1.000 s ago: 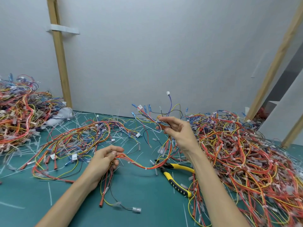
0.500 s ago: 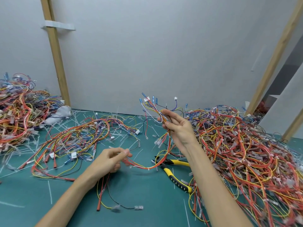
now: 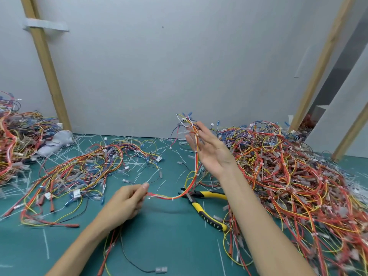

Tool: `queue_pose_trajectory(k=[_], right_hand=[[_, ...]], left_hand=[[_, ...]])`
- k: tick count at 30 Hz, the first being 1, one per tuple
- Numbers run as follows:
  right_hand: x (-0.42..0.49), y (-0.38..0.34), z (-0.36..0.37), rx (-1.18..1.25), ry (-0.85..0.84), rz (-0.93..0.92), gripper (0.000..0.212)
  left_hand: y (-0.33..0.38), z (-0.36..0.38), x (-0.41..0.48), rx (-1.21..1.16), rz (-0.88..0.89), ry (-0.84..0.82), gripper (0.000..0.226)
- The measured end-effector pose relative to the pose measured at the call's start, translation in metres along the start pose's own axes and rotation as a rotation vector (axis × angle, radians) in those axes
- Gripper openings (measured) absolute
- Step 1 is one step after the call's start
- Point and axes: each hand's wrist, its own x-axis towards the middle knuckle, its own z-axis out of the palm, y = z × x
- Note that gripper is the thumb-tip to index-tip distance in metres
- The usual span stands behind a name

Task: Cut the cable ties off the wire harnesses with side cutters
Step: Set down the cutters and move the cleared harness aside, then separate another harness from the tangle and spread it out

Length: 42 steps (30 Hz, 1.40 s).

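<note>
Pinching the lower end of a wire harness [image 3: 196,156] between thumb and forefinger, the left hand [image 3: 127,200] stays about where it was half a second ago, low over the green mat [image 3: 169,246]. The right hand [image 3: 211,150] has changed. Its fingers, curled on the wires before, are now straight and spread with the palm turned left. The harness runs up against them, and its blue-tipped ends stick out above the fingertips. Whether the thumb presses the wires I cannot tell.

The small white ties [image 3: 172,198] on the harness are blurred. The frame edge cuts off the heap of wires [image 3: 16,140] at far left and the big heap [image 3: 288,176] on the right, which the right forearm partly covers.

The side cutters [image 3: 201,204] lie untouched on the mat between the two forearms, just under the harness's sagging loop.
</note>
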Motion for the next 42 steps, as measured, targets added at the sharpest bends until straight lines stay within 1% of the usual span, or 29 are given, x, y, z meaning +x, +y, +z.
queue_pose_trajectory(k=[2, 4, 6, 8, 10, 12, 14, 15, 16, 17, 18, 19, 20, 21, 22, 23, 24, 25, 26, 28, 30, 32, 34, 36, 38, 39, 41, 42], right_hand=[[0.001, -0.009, -0.001, -0.101, -0.03, 0.002, 0.056], [0.002, -0.022, -0.001, -0.228, -0.071, -0.026, 0.058], [0.002, -0.04, 0.006, -0.39, -0.068, -0.098, 0.058], [0.004, -0.06, 0.018, -0.537, -0.022, -0.184, 0.065], [0.009, -0.084, 0.035, -0.7, 0.012, -0.305, 0.069], [0.018, -0.109, 0.057, -0.919, 0.008, -0.457, 0.072], [0.027, -0.131, 0.077, -1.191, -0.011, -0.624, 0.073], [0.03, -0.14, 0.084, -1.362, -0.011, -0.719, 0.075], [0.034, -0.147, 0.087, -1.554, -0.003, -0.821, 0.077], [0.037, -0.152, 0.086, -1.755, 0.02, -0.906, 0.082], [0.042, -0.152, 0.079, -1.966, 0.087, -0.951, 0.085], [0.046, -0.148, 0.066, -2.178, 0.186, -0.933, 0.086], [0.049, -0.14, 0.049, -2.365, 0.283, -0.814, 0.083], [0.05, -0.13, 0.027, -2.477, 0.356, -0.592, 0.076], [0.048, -0.119, 0.001, -2.504, 0.415, -0.314, 0.07], [0.043, -0.108, -0.029, -2.482, 0.461, -0.029, 0.067], [0.035, -0.096, -0.061, -2.455, 0.48, 0.217, 0.065], [0.026, -0.086, -0.09, -2.44, 0.481, 0.38, 0.064], [0.018, -0.079, -0.115, -2.447, 0.475, 0.447, 0.063], [0.013, -0.074, -0.142, -2.473, 0.474, 0.409, 0.062], [0.019, -0.079, -0.143, -2.465, 0.469, 0.368, 0.063], [0.023, -0.084, -0.136, -2.438, 0.456, 0.405, 0.062], [0.023, -0.083, -0.127, -2.465, 0.476, 0.391, 0.061], [0.018, -0.072, -0.109, -2.562, 0.518, 0.336, 0.063], [0.009, -0.052, -0.086, -2.654, 0.509, 0.16, 0.061], [0.003, -0.038, -0.074, -2.658, 0.461, 0.028, 0.056], [-0.011, -0.004, -0.049, -2.541, 0.288, -0.237, 0.042], [-0.019, 0.015, -0.037, -2.419, 0.181, -0.311, 0.037]], left_hand=[[0.005, 0.009, 0.0, -0.183, -0.039, 0.056, 0.04], [0.01, 0.019, 0.002, -0.39, -0.08, 0.096, 0.035], [0.021, 0.028, 0.007, -0.624, -0.103, 0.067, 0.028], [0.041, 0.038, 0.013, -0.789, -0.092, -0.002, 0.024], [0.067, 0.051, 0.023, -0.868, -0.059, -0.037, 0.022], [0.097, 0.068, 0.037, -0.954, 0.005, -0.012, 0.022], [0.127, 0.093, 0.053, -1.117, 0.043, 0.011, 0.022], [0.14, 0.109, 0.059, -1.154, 0.046, -0.003, 0.021], [0.15, 0.127, 0.063, -1.089, 0.042, -0.021, 0.018], [0.156, 0.146, 0.065, -0.925, 0.029, -0.026, 0.015], [0.157, 0.167, 0.067, -0.697, 0.023, -0.015, 0.012], [0.155, 0.186, 0.066, -0.442, 0.043, -0.01, 0.014], [0.151, 0.201, 0.064, -0.169, 0.098, -0.015, 0.018], [0.145, 0.213, 0.062, 0.122, 0.187, -0.039, 0.022], [0.139, 0.223, 0.061, 0.405, 0.284, -0.082, 0.024], [0.133, 0.231, 0.057, 0.648, 0.358, -0.124, 0.029], [0.125, 0.236, 0.052, 0.838, 0.407, -0.168, 0.04], [0.116, 0.24, 0.045, 0.951, 0.425, -0.213, 0.053], [0.106, 0.24, 0.037, 1.003, 0.424, -0.255, 0.062], [0.089, 0.228, 0.022, 1.002, 0.468, -0.323, 0.066], [0.074, 0.206, 0.012, 0.932, 0.613, -0.313, 0.063], [0.063, 0.178, 0.004, 0.877, 0.722, -0.271, 0.056], [0.052, 0.148, 0.0, 0.849, 0.718, -0.219, 0.048], [0.041, 0.117, -0.002, 0.854, 0.676, -0.174, 0.043], [0.027, 0.085, -0.001, 0.859, 0.635, -0.138, 0.038], [0.02, 0.068, 0.0, 0.866, 0.605, -0.119, 0.035], [0.007, 0.039, 0.001, 0.896, 0.552, -0.058, 0.032], [0.001, 0.027, 0.001, 0.905, 0.527, -0.022, 0.03]])
